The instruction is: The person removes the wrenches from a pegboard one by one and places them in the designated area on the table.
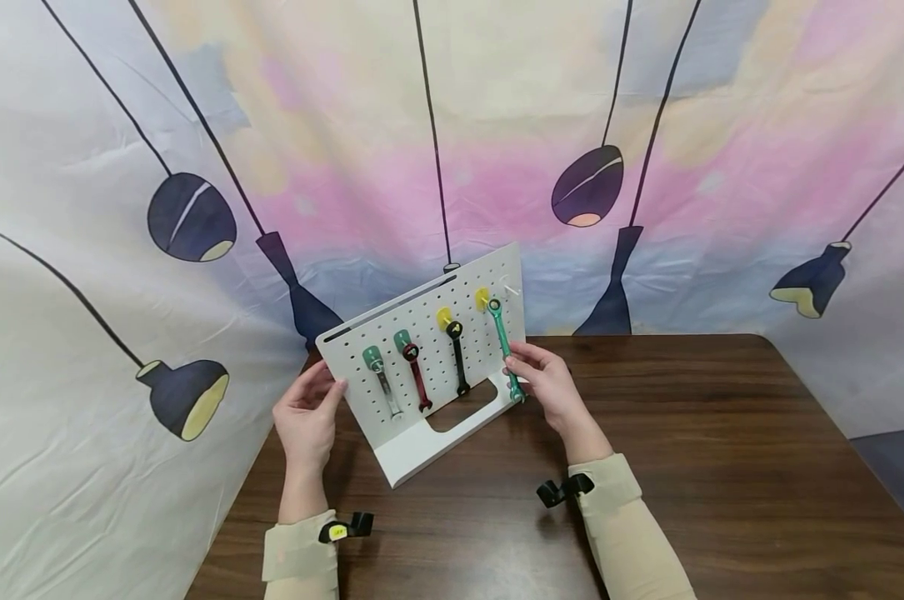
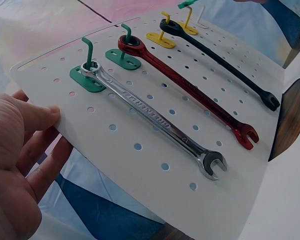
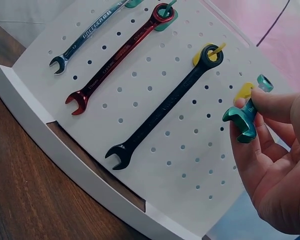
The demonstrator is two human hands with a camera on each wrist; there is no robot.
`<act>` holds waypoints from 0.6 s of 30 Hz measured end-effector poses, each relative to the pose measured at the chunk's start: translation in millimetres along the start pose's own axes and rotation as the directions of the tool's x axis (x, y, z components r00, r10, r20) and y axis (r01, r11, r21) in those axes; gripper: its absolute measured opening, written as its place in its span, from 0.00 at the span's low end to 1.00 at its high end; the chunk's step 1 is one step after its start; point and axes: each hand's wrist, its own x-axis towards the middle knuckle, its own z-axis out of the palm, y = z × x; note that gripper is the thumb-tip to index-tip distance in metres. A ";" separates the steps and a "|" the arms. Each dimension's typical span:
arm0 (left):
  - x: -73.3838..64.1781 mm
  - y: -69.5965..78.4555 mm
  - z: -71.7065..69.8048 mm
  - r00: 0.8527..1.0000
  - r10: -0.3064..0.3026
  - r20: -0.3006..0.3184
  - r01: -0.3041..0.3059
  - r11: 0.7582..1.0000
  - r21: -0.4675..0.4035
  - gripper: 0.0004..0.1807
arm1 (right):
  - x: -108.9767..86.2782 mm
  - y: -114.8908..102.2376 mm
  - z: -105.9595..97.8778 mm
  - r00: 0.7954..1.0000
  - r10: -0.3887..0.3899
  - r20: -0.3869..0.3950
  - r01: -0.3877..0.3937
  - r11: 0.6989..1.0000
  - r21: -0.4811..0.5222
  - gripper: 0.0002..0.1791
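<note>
One green wrench (image 1: 502, 343): pinched in the right hand (image 1: 552, 387) before the board (image 1: 438, 357), its ring end up at the right yellow hook (image 1: 481, 298); we cannot tell whether the ring sits round that hook.
Right hand: fingers and thumb drawn in to the shaft's thickness, gripping it toward the forked end.
Left hand (image 1: 307, 417): thumb at the front of the board's left edge, fingers behind, with only the sheet between them.
Wrench handling: we take it for metal, stiff and dense for its size, hardly fragile; the glossy finish may let it roll in a light pinch.
Wrench hold: we favour the lower shaft, which leaves the ring free and keeps knuckles off the hook.
Board handling: thin and rigid, we judge, and likely to skid or tip if pushed; its side edge gives the surest hold, clear of the hooks.
Neighbours: the black wrench (image 1: 459, 358) hangs nearest, then the red wrench (image 1: 419, 377), then the silver wrench (image 1: 387, 390); sideways swings could knock them.
Edges: the white hook (image 1: 511, 291) juts near the ring, and the curtain (image 1: 721, 275) hangs behind.
Room: we see most to the right, over the bench (image 1: 721, 433).
</note>
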 end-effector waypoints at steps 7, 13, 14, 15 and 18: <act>0.2 -3.5 1.1 1.000 0.003 0.005 -0.003 1.000 -0.008 0.20 | -2.3 -4.5 -0.3 1.000 -0.031 0.004 0.031 0.999 0.043 0.22; 0.8 -3.0 1.7 1.000 0.007 0.012 -0.006 0.999 -0.032 0.20 | -2.0 -9.7 -4.3 1.000 -0.028 0.011 0.027 0.995 0.092 0.21; 0.8 -2.7 1.5 1.000 0.005 0.011 -0.005 0.999 -0.033 0.20 | -1.8 -10.9 -5.5 1.000 -0.027 0.016 0.025 0.995 0.098 0.21; 0.8 -2.5 1.2 1.000 0.004 0.009 -0.003 0.999 -0.034 0.20 | -1.6 -12.1 -6.9 0.999 -0.026 0.021 0.024 0.994 0.105 0.21; 0.8 -2.1 0.3 1.000 0.005 0.006 -0.005 1.000 -0.031 0.20 | -1.0 -14.6 -13.0 0.999 -0.027 0.039 0.022 0.992 0.122 0.20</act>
